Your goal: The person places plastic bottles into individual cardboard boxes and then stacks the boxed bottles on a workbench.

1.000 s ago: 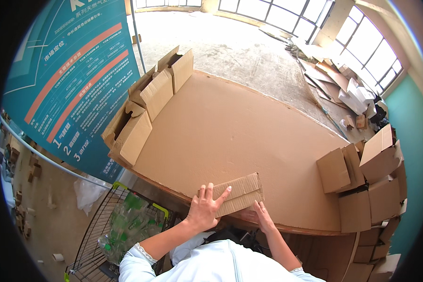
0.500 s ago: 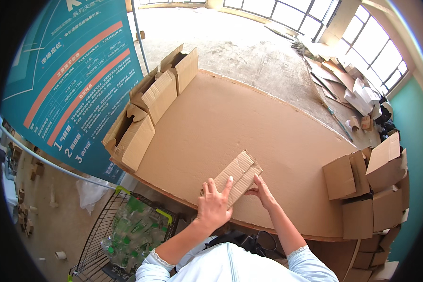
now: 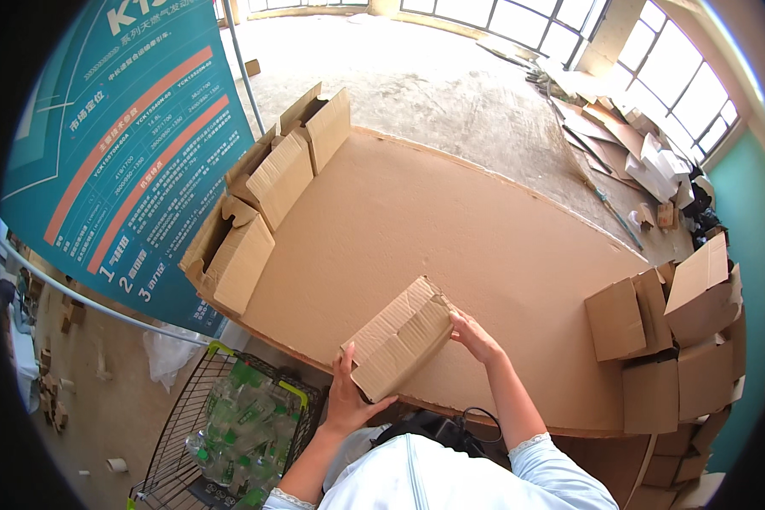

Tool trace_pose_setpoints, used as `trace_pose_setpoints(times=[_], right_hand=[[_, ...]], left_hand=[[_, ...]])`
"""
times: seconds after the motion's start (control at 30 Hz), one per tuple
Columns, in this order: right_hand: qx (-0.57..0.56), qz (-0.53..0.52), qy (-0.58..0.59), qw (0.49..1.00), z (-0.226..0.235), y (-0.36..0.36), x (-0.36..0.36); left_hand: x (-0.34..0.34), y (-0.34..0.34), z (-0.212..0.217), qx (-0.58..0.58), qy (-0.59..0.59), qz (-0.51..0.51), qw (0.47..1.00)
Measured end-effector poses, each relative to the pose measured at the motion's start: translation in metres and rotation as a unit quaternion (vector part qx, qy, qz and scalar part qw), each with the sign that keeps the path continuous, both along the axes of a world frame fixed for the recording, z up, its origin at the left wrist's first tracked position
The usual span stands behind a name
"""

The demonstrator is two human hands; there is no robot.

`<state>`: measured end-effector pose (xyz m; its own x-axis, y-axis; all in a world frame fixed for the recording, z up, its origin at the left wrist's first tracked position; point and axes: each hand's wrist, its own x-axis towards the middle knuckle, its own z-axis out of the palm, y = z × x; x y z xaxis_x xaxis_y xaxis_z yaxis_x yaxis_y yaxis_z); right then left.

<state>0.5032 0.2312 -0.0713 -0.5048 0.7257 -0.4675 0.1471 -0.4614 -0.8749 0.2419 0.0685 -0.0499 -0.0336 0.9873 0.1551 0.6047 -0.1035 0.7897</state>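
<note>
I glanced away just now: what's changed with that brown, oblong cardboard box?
The brown, oblong cardboard box has turned, its far end swinging away from the person, and looks fuller. The bare left hand has moved from its top to its near-left corner; the bare right hand touches its far end's right corner. The row of open tan cardboard boxes stayed put.

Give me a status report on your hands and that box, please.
Left hand gripping near end of cardboard box; right hand at its far end. Box over near edge of tabletop. Other boxes apart, both sides.
</note>
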Motion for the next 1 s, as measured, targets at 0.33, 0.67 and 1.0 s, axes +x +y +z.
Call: trace_pose_setpoints(times=[0.33,0.67,1.0], right_hand=[[0.054,0.087,-0.054,0.993,0.006,-0.013,0.013],[-0.007,0.048,-0.145,0.988,0.005,-0.022,0.013],[-0.122,0.017,-0.011,0.992,0.009,-0.032,0.009]], left_hand=[[-0.007,-0.017,-0.016,0.051,0.067,-0.080,0.993],[-0.026,-0.016,-0.023,0.056,-0.004,-0.129,0.990],[-0.020,-0.013,-0.045,0.085,-0.027,-0.115,0.989]])
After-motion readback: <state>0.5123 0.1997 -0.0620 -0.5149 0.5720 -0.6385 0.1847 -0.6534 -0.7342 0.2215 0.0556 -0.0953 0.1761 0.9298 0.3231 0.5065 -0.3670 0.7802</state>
